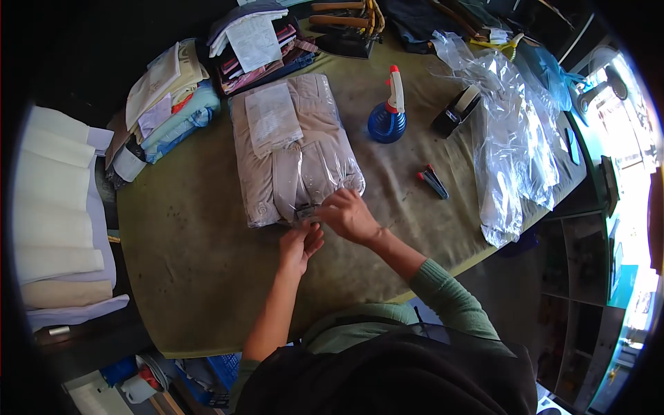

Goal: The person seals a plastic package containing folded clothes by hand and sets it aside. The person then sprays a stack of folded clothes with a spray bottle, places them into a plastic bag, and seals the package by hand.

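Observation:
A folded beige garment point(315, 155) lies flat on the table inside a clear plastic bag point(266, 200), with a white paper slip point(273, 117) on its upper part. Both my hands meet at the bag's near edge. My right hand point(349, 216) is closed, its fingers bent down and pinching the plastic at that edge. Just below it, my left hand point(299, 247) reaches up with thumb and fingertips closed at the same edge. A small dark patch shows between the fingertips, too small to make out. To the right lies a small stapler point(433, 182).
A blue spray bottle point(387, 123) and a black tape dispenser point(456, 114) stand right of the bag. Clear plastic bags point(515, 145) cover the table's right side. Folded clothes are stacked in a left pile point(173, 100) and a back pile point(259, 45), near an iron point(346, 43).

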A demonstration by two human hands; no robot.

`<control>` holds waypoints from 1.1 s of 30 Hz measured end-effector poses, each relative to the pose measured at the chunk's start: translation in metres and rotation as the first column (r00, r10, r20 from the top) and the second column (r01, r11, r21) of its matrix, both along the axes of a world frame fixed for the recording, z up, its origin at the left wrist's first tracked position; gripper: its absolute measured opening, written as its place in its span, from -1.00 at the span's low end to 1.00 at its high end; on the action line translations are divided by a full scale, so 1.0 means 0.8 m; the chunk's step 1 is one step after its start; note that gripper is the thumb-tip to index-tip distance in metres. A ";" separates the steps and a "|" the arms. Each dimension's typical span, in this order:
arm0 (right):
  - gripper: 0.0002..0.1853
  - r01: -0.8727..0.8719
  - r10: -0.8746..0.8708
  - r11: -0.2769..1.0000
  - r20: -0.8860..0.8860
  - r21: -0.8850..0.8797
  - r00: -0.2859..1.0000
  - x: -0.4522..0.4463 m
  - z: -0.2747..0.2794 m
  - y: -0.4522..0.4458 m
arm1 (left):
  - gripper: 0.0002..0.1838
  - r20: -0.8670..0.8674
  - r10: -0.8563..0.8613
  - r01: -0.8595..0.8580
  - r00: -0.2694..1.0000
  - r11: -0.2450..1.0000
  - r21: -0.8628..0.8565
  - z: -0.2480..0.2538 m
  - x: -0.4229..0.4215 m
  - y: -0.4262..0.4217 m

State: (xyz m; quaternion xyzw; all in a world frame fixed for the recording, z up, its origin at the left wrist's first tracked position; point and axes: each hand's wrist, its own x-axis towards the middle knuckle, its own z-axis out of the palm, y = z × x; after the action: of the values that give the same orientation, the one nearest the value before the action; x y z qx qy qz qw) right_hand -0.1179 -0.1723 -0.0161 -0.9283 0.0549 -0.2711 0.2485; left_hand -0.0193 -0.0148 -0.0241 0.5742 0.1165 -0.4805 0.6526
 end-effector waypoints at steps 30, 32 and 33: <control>-0.43 0.294 -0.359 0.400 -0.147 0.868 0.922 -0.020 -0.026 -0.040 | -0.63 0.263 0.091 -0.118 0.961 0.989 0.089 0.021 -0.018 -0.032; -0.43 0.311 -0.396 0.522 -0.097 0.794 0.913 -0.010 -0.028 -0.036 | -0.64 0.278 0.131 -0.160 0.951 0.984 0.082 0.003 -0.014 -0.027; -0.42 0.320 -0.413 0.578 -0.069 0.751 0.908 -0.006 -0.029 -0.033 | -0.65 0.286 0.151 -0.180 0.946 0.981 0.078 -0.004 -0.012 -0.024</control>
State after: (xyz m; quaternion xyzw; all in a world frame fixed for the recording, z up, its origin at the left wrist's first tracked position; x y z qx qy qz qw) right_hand -0.1224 -0.1986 -0.0394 -0.6942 0.3379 -0.3219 0.5480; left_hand -0.0289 -0.0337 -0.0275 0.6571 0.0958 -0.3319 0.6700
